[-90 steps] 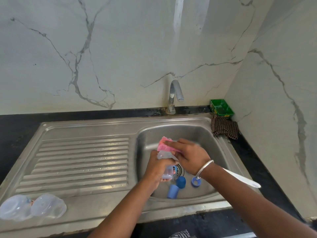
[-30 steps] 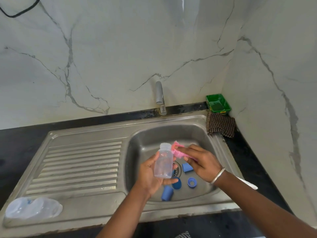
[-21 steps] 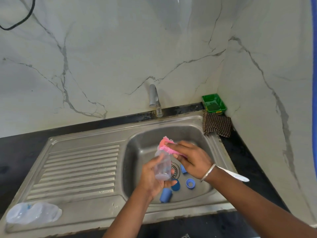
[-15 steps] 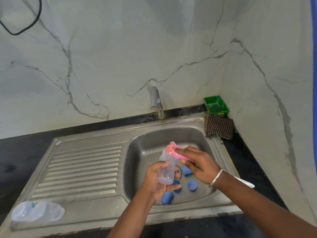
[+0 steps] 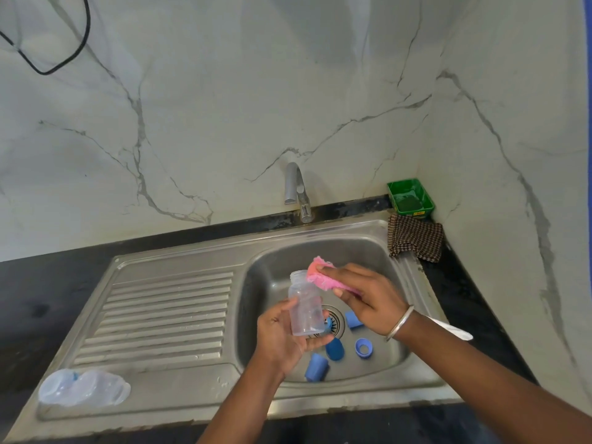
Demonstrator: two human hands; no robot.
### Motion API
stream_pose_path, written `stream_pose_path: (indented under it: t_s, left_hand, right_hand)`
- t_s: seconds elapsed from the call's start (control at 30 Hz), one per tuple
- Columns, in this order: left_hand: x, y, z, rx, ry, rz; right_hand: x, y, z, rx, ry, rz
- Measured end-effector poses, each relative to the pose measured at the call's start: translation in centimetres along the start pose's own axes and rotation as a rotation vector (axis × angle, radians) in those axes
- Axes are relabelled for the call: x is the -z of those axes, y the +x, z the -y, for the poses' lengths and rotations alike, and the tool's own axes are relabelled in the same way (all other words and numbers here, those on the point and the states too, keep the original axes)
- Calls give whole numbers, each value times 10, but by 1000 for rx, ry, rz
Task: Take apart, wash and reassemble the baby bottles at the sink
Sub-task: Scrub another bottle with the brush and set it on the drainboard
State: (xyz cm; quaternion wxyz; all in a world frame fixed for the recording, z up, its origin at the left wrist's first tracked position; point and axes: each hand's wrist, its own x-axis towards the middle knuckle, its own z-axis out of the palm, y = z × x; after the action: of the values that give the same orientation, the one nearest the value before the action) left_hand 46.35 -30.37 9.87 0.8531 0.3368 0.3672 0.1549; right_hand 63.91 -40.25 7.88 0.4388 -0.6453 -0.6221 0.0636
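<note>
While the left hand [image 5: 282, 338] curled its fingers [image 5: 315, 342] round the lower half of a clear baby bottle [image 5: 305, 307], holding it upright and open-mouthed above the drain [image 5: 334, 320], the right hand [image 5: 365, 298] pinched a pink scrub pad [image 5: 318, 276] and pressed it against the bottle's neck. Both hands were over the basin of the steel sink [image 5: 413, 376].

Below them, blue bottle parts lay loose on the basin floor: a cap [image 5: 316, 366] nearest the front wall, another cap [image 5: 334, 349] beside it, a ring [image 5: 363, 347] with its hole facing up, and a fourth piece [image 5: 352, 319] by the drain. At the front left corner of the draining board, clear plastic pieces [image 5: 83, 387] lay together, well apart from the basin; what exactly they were I could not tell.

The tap [image 5: 296, 190] showed no running water. Judging by this, the taking apart looked done and the scrubbing was under way on one bottle body; rinsing, washing the blue parts and all reassembly seemed left to do.
</note>
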Motion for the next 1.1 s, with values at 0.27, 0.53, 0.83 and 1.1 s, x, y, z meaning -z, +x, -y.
stream_pose_path:
  t_s: [0.27, 0.53, 0.83, 1.1]
  left_hand:
    - [-6, 2, -4, -84, 317, -27]
    - [42, 12, 2, -300, 675, 13]
    - [52, 34, -3, -410, 809, -81]
    - [52, 37, -2, -407, 873, -118]
  right_hand:
    - [-19, 1, -4, -141, 270, -1]
    - [-6, 39, 2, -631, 775, 169]
    - [1, 47, 12, -815, 820, 329]
    - [-2, 42, 10, -544, 74, 486]
